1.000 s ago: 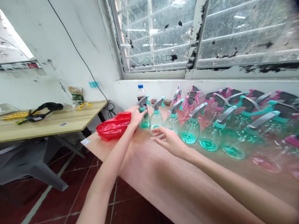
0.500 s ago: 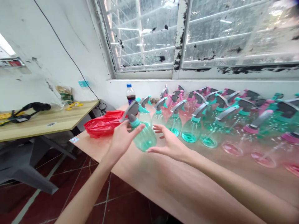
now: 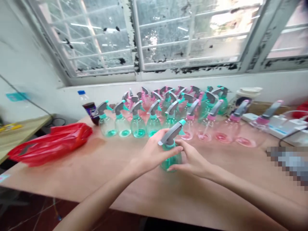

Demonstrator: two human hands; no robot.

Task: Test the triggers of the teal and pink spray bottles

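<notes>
- Bright daylight glares through the wide, white-framed window
- Soft shadows on the light-brown wooden table
- Slight blur; edges stretched
- Lower-right patch pixelated

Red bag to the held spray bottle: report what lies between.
Bare tabletop beside the red bag, then the left hand, which grips the spray bottle; the head view shows it.

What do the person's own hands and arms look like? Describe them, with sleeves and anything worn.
The left hand and right hand are bare, with slender fingers and no gloves. The left forearm and right forearm are slim, with no sleeve, watch or bracelet in view. No markings or rings can be made out, though some fingers are hidden.
</notes>
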